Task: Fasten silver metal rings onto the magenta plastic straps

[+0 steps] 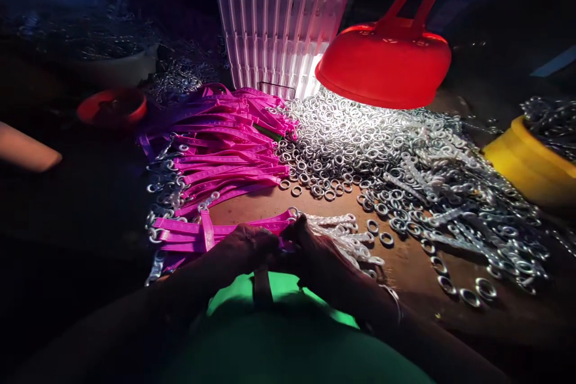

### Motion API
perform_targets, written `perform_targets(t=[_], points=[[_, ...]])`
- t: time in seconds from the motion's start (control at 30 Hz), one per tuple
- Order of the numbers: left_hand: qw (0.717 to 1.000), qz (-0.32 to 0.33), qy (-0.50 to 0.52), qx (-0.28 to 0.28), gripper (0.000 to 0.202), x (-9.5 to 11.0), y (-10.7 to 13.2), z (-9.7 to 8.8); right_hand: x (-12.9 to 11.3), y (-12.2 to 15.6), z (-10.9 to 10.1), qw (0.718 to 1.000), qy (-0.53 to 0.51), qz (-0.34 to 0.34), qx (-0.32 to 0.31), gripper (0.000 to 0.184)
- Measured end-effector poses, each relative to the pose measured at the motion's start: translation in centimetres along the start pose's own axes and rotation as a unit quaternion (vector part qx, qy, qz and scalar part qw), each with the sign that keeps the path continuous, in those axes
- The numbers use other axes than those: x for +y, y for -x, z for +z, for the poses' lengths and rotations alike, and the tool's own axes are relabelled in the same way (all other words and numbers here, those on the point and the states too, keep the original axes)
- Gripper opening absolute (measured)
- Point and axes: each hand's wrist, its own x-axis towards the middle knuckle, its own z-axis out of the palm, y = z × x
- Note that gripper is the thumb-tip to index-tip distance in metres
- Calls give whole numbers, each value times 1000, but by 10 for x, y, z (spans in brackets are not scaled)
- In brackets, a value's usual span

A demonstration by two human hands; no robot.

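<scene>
My left hand (252, 247) and my right hand (312, 252) come together at the table's near edge, in deep shadow. Both are closed around part of a pink strap (281, 223) between them; the exact finger grip is dark. A dark strip (261, 285) hangs below my left hand, before my green clothing. To the left lie pink straps (184, 233) with metal rings and clips at their ends, one standing up as a loop. Just right of my right hand are several short whitish twisted pieces (344, 234) with looped ends.
A heap of metal rings (355, 138) spreads under a hanging red lamp (387, 63). More pink straps (225, 144) are piled at left. A yellow tub (526, 156) stands right, a red bowl (112, 109) left. Behind is a ribbed pale panel (279, 18). Another person's finger (31, 147) shows at far left.
</scene>
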Motion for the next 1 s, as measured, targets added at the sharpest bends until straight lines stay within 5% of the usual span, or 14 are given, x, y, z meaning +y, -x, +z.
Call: perform_targets(t=[0.13,0.27,0.4,0.73,1.0], points=[[998,-39,-42,-29,45,4,7,-9,4,1,0,998,-29,-6,-58,34],[990,-46,-130,-30,52,13,16,-5,0,18,4,991,-19,116,-69,34],[994,-62,-90,-14,50,13,22,6,-5,19,8,977,-32,196,-74,38],[999,-3,35,-37,34,-24,30,10,-4,18,23,982,-125,141,-35,20],[998,-53,30,-26,36,-13,34,17,-1,22,21,993,-54,54,-87,29]])
